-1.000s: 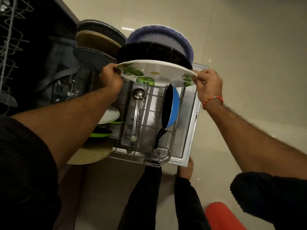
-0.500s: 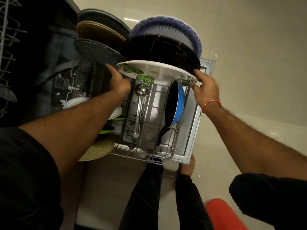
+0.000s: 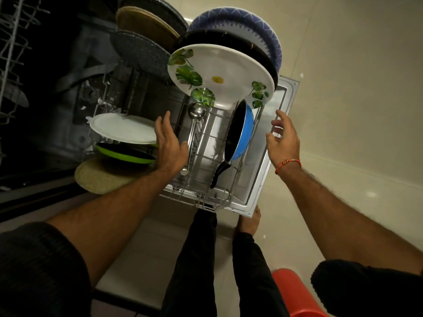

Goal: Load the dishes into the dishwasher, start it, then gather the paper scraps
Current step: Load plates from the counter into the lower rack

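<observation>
A white plate with green leaf prints (image 3: 225, 75) stands tilted in the wire rack (image 3: 206, 195), leaning against a black plate (image 3: 238, 43) and a blue patterned plate (image 3: 247, 25) behind it. My left hand (image 3: 169, 143) hovers open just below the plate's left edge, over the rack. My right hand (image 3: 283, 136) is open with spread fingers to the right of the rack, touching nothing. A blue pan (image 3: 241, 133) with a black handle and a steel ladle (image 3: 195, 124) sit in the rack between my hands.
The rack rests on the open dishwasher door (image 3: 272, 143). More plates stand at the rack's back left (image 3: 139, 49). A white plate (image 3: 123, 128), a green one (image 3: 126, 154) and a tan one (image 3: 98, 177) stick out on the left. A red object (image 3: 297, 294) lies on the floor near my feet.
Both hands have let go of the leaf plate and drawn back toward me. The plate now leans upright in the rack, its face turned toward me.
</observation>
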The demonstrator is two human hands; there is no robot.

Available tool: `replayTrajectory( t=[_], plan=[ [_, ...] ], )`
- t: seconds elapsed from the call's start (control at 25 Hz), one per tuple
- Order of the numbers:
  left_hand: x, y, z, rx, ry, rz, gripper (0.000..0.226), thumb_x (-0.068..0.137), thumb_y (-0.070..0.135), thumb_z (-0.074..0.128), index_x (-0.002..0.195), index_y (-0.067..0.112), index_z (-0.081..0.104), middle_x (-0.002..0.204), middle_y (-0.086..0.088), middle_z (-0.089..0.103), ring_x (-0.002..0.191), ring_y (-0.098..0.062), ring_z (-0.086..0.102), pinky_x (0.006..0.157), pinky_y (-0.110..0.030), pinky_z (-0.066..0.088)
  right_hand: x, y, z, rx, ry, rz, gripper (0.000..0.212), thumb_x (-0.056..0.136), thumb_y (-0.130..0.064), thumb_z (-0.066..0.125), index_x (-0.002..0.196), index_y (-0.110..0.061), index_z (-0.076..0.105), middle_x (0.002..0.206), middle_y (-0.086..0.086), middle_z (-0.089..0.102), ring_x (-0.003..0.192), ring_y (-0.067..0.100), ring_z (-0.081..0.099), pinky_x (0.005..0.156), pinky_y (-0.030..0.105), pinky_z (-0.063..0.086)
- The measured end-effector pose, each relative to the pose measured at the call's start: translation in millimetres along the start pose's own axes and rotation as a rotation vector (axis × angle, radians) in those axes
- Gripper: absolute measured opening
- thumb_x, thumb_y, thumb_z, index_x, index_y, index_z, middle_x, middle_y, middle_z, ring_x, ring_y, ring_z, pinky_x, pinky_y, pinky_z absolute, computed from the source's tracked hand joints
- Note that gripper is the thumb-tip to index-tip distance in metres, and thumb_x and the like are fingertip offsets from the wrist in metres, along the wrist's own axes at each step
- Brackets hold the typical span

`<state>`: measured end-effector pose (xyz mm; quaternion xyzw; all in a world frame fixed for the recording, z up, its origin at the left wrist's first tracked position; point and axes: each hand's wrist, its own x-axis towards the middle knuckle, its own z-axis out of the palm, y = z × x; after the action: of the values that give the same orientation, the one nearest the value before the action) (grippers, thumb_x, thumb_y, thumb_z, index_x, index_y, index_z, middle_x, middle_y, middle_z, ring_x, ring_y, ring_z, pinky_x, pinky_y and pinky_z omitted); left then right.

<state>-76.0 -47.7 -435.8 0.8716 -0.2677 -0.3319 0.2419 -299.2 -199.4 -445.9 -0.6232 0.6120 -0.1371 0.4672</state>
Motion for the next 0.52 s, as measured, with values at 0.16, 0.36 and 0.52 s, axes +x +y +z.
replayTrajectory(
  t=[0.16,0.36,0.52],
  plan=[
    [-41,-2,20,0.153,0.064,0.029,0.097,0.085,0.015,0.073,0.16,0.022,0.013,0.167,-0.013,-0.005,0.151,-0.036,0.014,0.117,-0.057,0.032,-16,4,-9,-0.003,-0.089,-0.052,0.059,0.094,-0.003,0.058,0.146,-0.024,0.04,0.126,0.002,0.055,0.115,0.019,0.055,0.102,0.039,0.05],
    [-94,18,38,0.025,0.135,-0.078,0.1,0.083,0.037,0.078,0.159,0.024,0.014,0.167,-0.011,-0.007,0.153,-0.036,0.005,0.116,-0.067,0.015,-29,-15,-33,0.06,-0.202,-0.02,0.057,0.098,-0.019,0.059,0.149,-0.023,0.036,0.14,0.0,0.051,0.127,0.018,0.051,0.107,0.036,0.046],
    [-132,24,59,-0.215,0.176,-0.216,0.098,0.085,0.042,0.077,0.159,0.024,0.015,0.167,-0.008,-0.005,0.153,-0.034,0.011,0.118,-0.065,0.023,-20,-28,-43,0.083,-0.209,0.038,0.058,0.096,-0.026,0.062,0.148,-0.024,0.037,0.142,-0.002,0.049,0.126,0.019,0.052,0.101,0.03,0.047]
  ],
)
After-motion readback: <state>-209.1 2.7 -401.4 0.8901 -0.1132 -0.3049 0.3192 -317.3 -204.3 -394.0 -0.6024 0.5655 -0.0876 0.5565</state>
